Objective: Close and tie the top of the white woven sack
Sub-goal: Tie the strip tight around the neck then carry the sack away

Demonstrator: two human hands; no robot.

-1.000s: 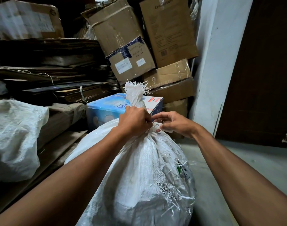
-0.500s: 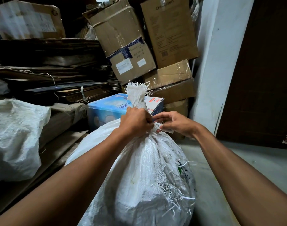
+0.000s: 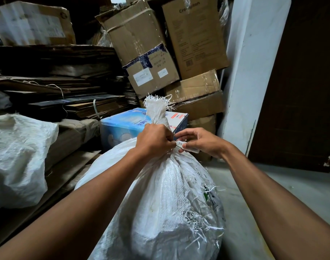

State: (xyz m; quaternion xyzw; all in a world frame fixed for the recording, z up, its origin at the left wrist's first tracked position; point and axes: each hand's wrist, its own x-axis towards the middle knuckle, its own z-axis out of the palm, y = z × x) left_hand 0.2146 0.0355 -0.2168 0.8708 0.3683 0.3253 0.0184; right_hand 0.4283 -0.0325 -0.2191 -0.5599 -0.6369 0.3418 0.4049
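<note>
White woven sack (image 3: 166, 199) sits full and upright on the floor, centre frame, between both forearms. Its top is gathered into a tight neck; the frayed mouth (image 3: 157, 104) sticks up above the grip, loose threads fanning out. Left hand (image 3: 154, 140) is closed in a fist around the neck, just below the frayed end, knuckles toward camera. Right hand (image 3: 199, 141) is just beside it on the right, thumb and fingers pinched on a narrow white printed strip (image 3: 186, 147) that runs from the neck out to the right; strip looks taut and roughly level, its far end poking past the fingers. Can't tell whether the strip goes fully round the neck, the left hand hides that. Sack fabric is torn low on the right side, with shredded white strands (image 3: 196, 222) hanging out. Directly behind the neck: a blue-and-white printed box (image 3: 123, 126). Behind that, a leaning pile of brown cardboard cartons (image 3: 141, 45), some taped. Left: stacked flattened cardboard (image 3: 57, 72) on shelving, and a second white woven sack (image 3: 18, 156) lying at the left edge. Right: a white wall pillar (image 3: 254, 72) and a dark brown door (image 3: 301, 81). Grey concrete floor (image 3: 291, 188) under the right forearm.
</note>
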